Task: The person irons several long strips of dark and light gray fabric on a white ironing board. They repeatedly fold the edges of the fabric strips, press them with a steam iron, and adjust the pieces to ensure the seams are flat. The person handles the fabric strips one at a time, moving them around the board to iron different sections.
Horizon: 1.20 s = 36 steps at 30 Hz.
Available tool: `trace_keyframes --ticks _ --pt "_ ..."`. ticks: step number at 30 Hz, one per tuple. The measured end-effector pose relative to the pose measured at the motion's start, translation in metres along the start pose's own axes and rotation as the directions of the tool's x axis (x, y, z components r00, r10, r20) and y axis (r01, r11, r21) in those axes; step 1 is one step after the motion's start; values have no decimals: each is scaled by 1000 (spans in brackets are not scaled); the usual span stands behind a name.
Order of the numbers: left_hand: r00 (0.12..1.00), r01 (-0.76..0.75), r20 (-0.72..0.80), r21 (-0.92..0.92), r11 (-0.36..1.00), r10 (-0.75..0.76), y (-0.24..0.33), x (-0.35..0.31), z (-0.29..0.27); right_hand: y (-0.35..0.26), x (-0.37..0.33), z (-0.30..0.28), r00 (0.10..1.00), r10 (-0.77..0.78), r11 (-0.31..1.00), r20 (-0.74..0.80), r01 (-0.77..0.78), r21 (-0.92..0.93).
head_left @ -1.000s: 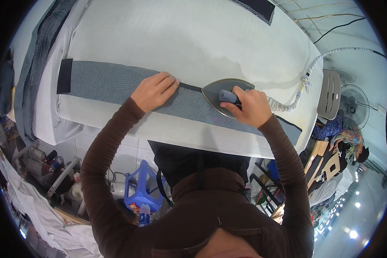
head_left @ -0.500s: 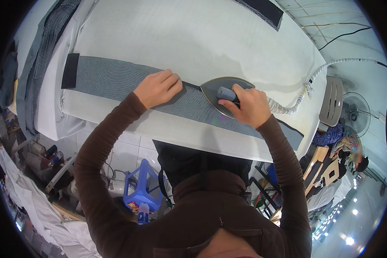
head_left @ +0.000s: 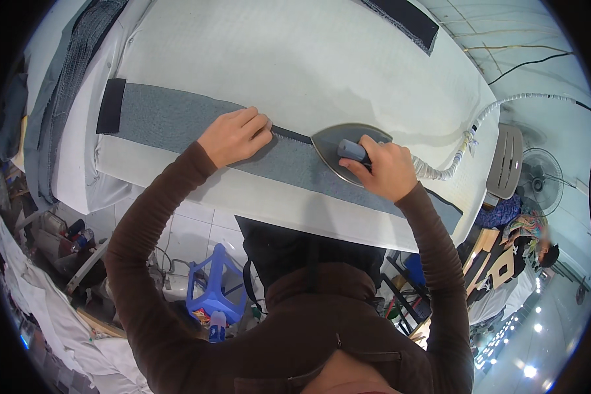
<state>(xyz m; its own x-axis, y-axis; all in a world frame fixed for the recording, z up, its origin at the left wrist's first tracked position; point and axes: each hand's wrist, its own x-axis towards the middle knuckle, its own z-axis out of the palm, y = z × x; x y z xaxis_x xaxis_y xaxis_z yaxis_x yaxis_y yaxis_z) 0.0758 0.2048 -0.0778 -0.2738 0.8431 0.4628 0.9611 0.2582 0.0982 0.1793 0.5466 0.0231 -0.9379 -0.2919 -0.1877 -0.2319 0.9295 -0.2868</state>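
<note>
A long grey denim-like fabric strip (head_left: 171,121) lies across the white padded board (head_left: 243,59), with a black patch at its left end. A narrow black band (head_left: 291,134) runs along its far edge. My left hand (head_left: 238,136) rests over that edge with fingers curled together, closed on the fabric strip near the band. To its right, my right hand (head_left: 389,167) grips the handle of an iron (head_left: 335,141). The iron's soleplate lies on the strip and the band, its pointed tip toward my left hand. The iron covers part of the strip.
A wrapped hose (head_left: 450,167) trails from the iron to the right. Another dark fabric piece (head_left: 407,20) lies at the far edge, and layered grey cloth (head_left: 65,98) hangs at the left. Below stands a blue stool (head_left: 215,289); a fan (head_left: 542,176) and a person are at right.
My left hand has shifted slightly left along the edge, and the iron slightly right. More of the black band shows between them.
</note>
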Motion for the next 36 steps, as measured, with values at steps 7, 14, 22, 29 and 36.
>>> trace_keyframes --ticks 7,14,22,29,36 --pt "1000 18 1 33 999 -18 -14 -7 -4 -10 9 2 998 41 999 40 -41 15" --pt "998 28 -57 76 997 -24 -18 -16 -7 -14 11 3 1000 2 1000 8 -2 -13" --pt "999 23 22 13 1000 -23 -27 -31 -10 -23 19 4 1000 -24 1000 -1 24 -8" --pt "1000 10 29 -6 1000 -10 -32 -38 -12 -38 38 6 999 -21 1000 30 22 -22" --pt "1000 9 5 36 999 -9 -38 -42 -13 -47 52 4 999 13 1000 38 -13 -12"
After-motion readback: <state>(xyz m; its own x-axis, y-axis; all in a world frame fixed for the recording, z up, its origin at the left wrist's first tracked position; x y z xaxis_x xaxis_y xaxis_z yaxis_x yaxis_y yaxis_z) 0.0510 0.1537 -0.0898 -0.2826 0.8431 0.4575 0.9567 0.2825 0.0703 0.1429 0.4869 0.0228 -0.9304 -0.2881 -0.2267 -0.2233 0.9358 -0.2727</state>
